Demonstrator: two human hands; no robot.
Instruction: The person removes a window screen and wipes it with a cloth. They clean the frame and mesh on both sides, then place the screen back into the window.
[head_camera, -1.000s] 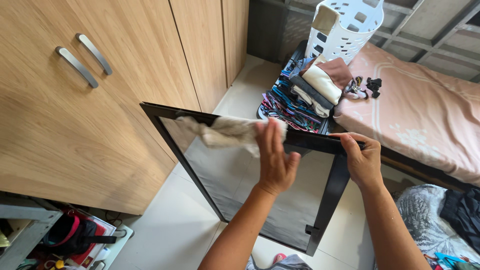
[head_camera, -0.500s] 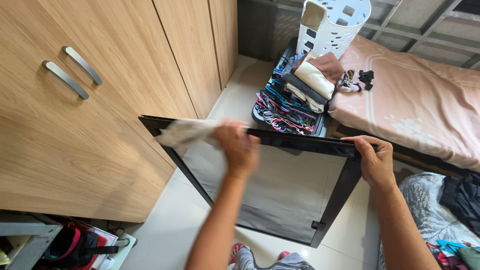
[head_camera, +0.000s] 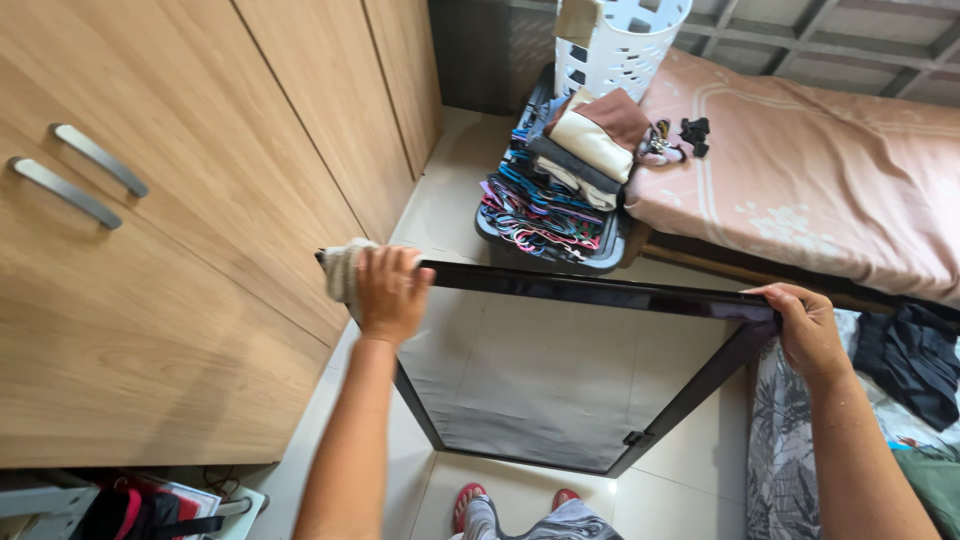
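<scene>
A black-framed mesh screen (head_camera: 600, 297) is held upright in front of me, its grey mesh facing the camera. My left hand (head_camera: 388, 292) presses a pale cloth (head_camera: 342, 270) against the frame's upper left corner. My right hand (head_camera: 808, 326) grips the upper right corner of the frame. A small black latch (head_camera: 632, 438) sits on the frame's lower right side. My feet in red sandals (head_camera: 510, 500) show below the frame.
A wooden wardrobe (head_camera: 180, 230) with metal handles (head_camera: 75, 175) fills the left. A black bin of coloured hangers (head_camera: 545, 215) with folded clothes, a white laundry basket (head_camera: 620, 45) and a pink-covered bed (head_camera: 820, 175) lie beyond. Clothes (head_camera: 905, 365) are piled at right.
My left hand has slid the cloth leftward along the top of the frame to its left corner. The frame now sits lower and flatter in view. My right hand keeps its grip.
</scene>
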